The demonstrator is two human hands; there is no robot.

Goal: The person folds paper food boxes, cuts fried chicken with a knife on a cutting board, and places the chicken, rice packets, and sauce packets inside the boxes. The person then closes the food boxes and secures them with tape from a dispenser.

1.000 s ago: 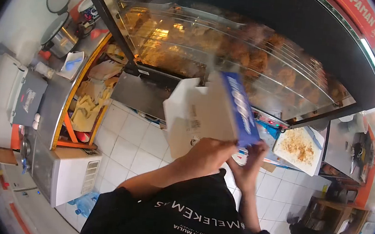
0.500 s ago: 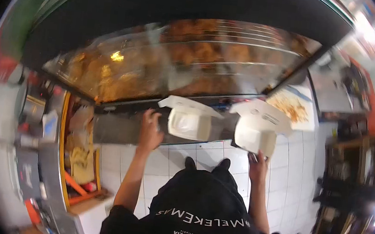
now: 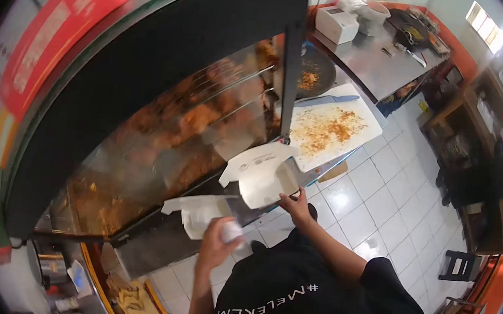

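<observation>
Tabletop point(image 3: 151, 251), eleven o'clock: right hand point(image 3: 296, 207) pinched open box point(image 3: 263, 186), left hand point(image 3: 213, 246) clasped white object point(image 3: 232, 232); tug risked tipping box.

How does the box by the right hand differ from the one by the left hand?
The right box is gripped at its edge by the right hand; the left box is partly hidden by the left hand. The right box's lid shows print; the left box's lid appears narrower, with no readable print. Both are white and open.
</observation>
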